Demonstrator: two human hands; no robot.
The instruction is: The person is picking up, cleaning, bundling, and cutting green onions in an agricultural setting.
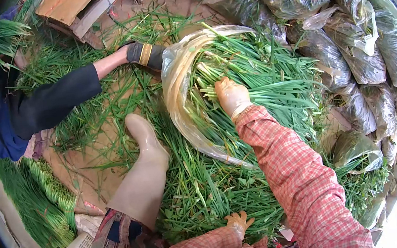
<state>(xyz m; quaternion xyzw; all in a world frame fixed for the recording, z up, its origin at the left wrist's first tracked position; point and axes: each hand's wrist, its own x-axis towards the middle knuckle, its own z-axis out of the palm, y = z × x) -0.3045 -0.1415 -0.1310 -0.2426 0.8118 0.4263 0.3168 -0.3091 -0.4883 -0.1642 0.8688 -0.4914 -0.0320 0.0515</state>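
My right hand (232,95) is closed around the pale stem ends of a bunch of chives (265,100), which lies on others inside a large clear plastic bag (177,96). The bag lies open, its rim folded back on the left. Low in the view, my left hand (240,221) rests with fingers apart on loose chives (213,197) heaped on the floor. Both of my arms are in red plaid sleeves.
A co-worker's dark-sleeved arm (60,99) reaches in from the left, its gloved hand (147,55) at the bag's rim. Filled plastic bags (348,39) are stacked at right. A wooden stool (70,8), neat chive bundles (42,194) and my rubber boot (146,163) stand around.
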